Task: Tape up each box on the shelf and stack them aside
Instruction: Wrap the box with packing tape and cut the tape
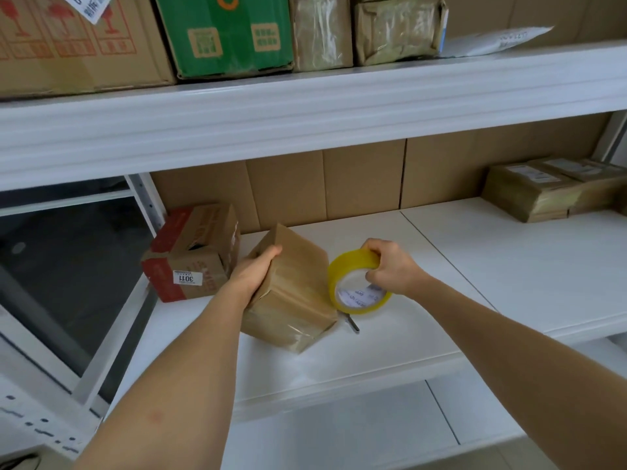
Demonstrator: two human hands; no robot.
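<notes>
A small brown cardboard box (291, 293), glossy with tape, sits tilted on the white middle shelf (492, 262). My left hand (254, 273) grips its left side, fingers curled over the top edge. Just right of the box, my right hand (390, 269) holds a yellow roll of clear tape (356, 286) upright, thumb inside the core and fingers over the rim. The roll touches or nearly touches the box's right side.
A brown box with red print and a "3011" label (193, 256) stands at the shelf's left end. Taped parcels (549, 191) are stacked at the back right. A thin metal tool (353, 323) lies under the tape roll. Several boxes (224, 35) fill the upper shelf.
</notes>
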